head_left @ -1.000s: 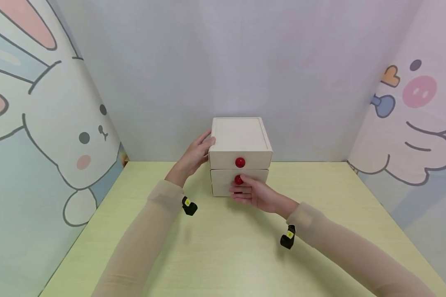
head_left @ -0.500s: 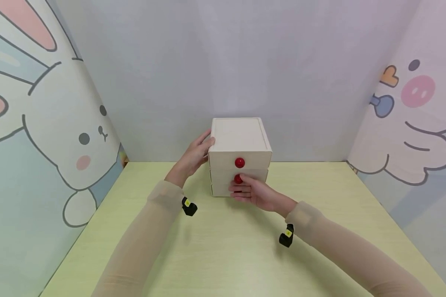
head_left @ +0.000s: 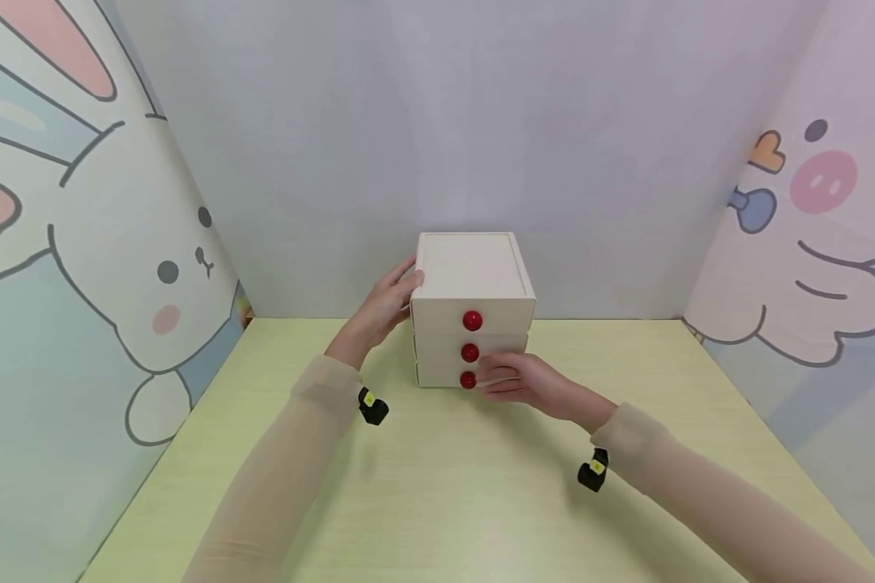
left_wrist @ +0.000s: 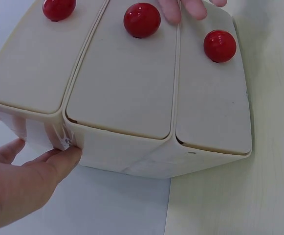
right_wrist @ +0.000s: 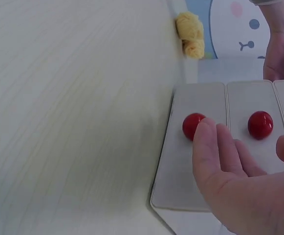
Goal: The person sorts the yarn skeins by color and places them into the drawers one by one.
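A small white drawer cabinet (head_left: 474,267) stands on the table against the back wall. Its three stacked drawers look closed, each with a round red knob: top (head_left: 472,321), middle (head_left: 470,352) and bottom (head_left: 468,380). My left hand (head_left: 382,308) rests against the cabinet's left side, fingers extended; the left wrist view shows its fingertips (left_wrist: 71,156) on the side wall. In front of the lower drawers is my right hand (head_left: 528,385), its fingers loosely extended beside the lower two knobs. One fingertip overlaps the bottom knob (right_wrist: 194,126) in the right wrist view; contact cannot be told.
The pale yellow-green table (head_left: 437,486) spreads in front of the cabinet. A grey back wall (head_left: 554,146) and side panels with a rabbit (head_left: 138,283) and a pig (head_left: 824,243) enclose it. A fluffy yellow thing (right_wrist: 189,32) shows in the right wrist view.
My right hand has drawn off the middle knob and moved slightly right, uncovering the bottom knob. My left hand has stayed at the cabinet's side.
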`<state>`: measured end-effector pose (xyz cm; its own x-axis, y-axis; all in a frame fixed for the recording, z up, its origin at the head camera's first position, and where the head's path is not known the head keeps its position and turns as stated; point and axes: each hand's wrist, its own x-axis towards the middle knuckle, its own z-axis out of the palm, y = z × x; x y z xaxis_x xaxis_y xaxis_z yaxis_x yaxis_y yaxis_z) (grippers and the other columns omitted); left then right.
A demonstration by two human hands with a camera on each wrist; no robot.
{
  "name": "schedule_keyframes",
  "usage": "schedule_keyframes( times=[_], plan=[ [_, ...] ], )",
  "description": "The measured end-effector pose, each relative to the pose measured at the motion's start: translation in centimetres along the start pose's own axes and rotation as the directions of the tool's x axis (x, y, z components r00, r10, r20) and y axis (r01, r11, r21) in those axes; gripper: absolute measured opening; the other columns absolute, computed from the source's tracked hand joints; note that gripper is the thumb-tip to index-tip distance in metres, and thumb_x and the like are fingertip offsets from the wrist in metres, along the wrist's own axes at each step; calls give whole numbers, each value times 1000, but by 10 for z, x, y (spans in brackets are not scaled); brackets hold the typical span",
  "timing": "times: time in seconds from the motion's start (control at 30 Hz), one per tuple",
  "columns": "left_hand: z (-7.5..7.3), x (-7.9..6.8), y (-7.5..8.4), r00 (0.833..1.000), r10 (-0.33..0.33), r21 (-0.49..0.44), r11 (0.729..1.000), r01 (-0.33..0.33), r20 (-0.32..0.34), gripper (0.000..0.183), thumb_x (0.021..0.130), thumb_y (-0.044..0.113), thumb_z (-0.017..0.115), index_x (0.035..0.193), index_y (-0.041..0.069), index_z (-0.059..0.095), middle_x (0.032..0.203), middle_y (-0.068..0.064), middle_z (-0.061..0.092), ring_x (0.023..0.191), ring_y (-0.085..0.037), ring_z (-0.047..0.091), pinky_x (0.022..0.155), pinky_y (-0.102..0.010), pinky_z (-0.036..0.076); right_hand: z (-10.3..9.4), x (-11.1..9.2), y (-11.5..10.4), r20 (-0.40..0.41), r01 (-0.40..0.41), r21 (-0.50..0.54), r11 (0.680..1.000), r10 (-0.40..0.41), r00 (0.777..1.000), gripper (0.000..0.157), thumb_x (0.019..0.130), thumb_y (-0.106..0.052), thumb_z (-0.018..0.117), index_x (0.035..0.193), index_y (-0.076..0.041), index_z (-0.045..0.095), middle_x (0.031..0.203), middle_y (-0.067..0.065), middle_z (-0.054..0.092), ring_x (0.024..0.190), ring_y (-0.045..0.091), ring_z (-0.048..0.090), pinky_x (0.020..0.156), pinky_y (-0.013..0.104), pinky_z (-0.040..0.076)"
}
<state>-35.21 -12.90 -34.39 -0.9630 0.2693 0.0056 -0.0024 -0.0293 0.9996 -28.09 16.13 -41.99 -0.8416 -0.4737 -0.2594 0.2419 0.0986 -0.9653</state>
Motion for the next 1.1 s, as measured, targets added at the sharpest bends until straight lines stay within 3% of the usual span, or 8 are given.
schedule_keyframes(
  times=[0.23, 0.33, 0.47, 0.57, 0.63, 0.73, 0.87, 1.1],
  plan=[
    [2, -1, 6, 1000, 25, -1, 1000, -25, 8, 62, 112, 38, 54, 169, 31, 31, 173, -7, 31, 154, -33, 41, 125, -52, 34, -40, -24, -8, -9, 25, -257, 966, -28, 1000, 48, 111, -27, 54, 145, 7, 57, 139, 25, 65, 131, 48, 61, 105, 43, 57],
    [2, -1, 6, 1000, 20, -1, 1000, -20, 10, 61, 112, 38, 53, 169, 32, 31, 173, -7, 32, 154, -32, 41, 126, -51, 34, -57, -29, -17, -43, 26, -389, 921, -46, 998, 47, 111, -26, 55, 144, 8, 59, 138, 27, 66, 128, 46, 64, 102, 43, 59],
    [1, 0, 3, 1000, 10, -3, 1000, -10, 12, 61, 112, 39, 54, 169, 33, 31, 173, -7, 32, 154, -32, 40, 126, -51, 33, -77, -33, -34, -117, 36, -546, 837, -119, 986, 46, 112, -25, 53, 144, 9, 58, 137, 28, 66, 125, 43, 66, 101, 44, 59],
    [1, 0, 2, 1000, 1, 3, 1000, -1, 6, 61, 112, 40, 54, 168, 35, 32, 173, -6, 32, 154, -31, 40, 125, -52, 34, -83, -33, -51, -166, 40, -616, 787, -179, 970, 51, 113, -29, 50, 148, 8, 54, 140, 29, 64, 127, 44, 64, 103, 47, 58],
    [0, 0, 1, 1000, -3, 5, 1000, 3, 0, 61, 112, 41, 55, 168, 35, 31, 173, -6, 33, 154, -31, 40, 125, -51, 34, -82, -30, -64, -189, 45, -631, 775, -210, 959, 56, 114, -35, 48, 153, 6, 49, 144, 28, 61, 130, 45, 62, 106, 51, 55],
    [-1, -1, 0, 1000, -5, 2, 1000, 5, -9, 62, 112, 41, 55, 168, 35, 32, 173, -6, 33, 154, -32, 40, 125, -51, 35, -76, -25, -82, -209, 57, -620, 783, -235, 949, 65, 114, -45, 45, 159, 1, 41, 154, 26, 52, 137, 46, 56, 112, 56, 50],
    [-1, -2, 0, 1000, -7, 2, 1000, 7, -16, 61, 112, 41, 54, 168, 35, 31, 173, -6, 32, 154, -32, 40, 125, -51, 35, -63, -15, -98, -220, 84, -568, 818, -250, 943, 72, 113, -51, 43, 166, -4, 30, 165, 22, 39, 143, 46, 50, 117, 59, 43],
    [1, -3, 1, 1000, -11, 10, 1000, 11, -14, 61, 112, 41, 54, 168, 35, 31, 174, -3, 30, 155, -32, 40, 125, -52, 34, -46, 3, -106, -253, 132, -465, 876, -275, 928, 77, 114, -52, 38, 170, -6, 13, 174, 21, 23, 152, 44, 38, 120, 60, 39]
  ],
)
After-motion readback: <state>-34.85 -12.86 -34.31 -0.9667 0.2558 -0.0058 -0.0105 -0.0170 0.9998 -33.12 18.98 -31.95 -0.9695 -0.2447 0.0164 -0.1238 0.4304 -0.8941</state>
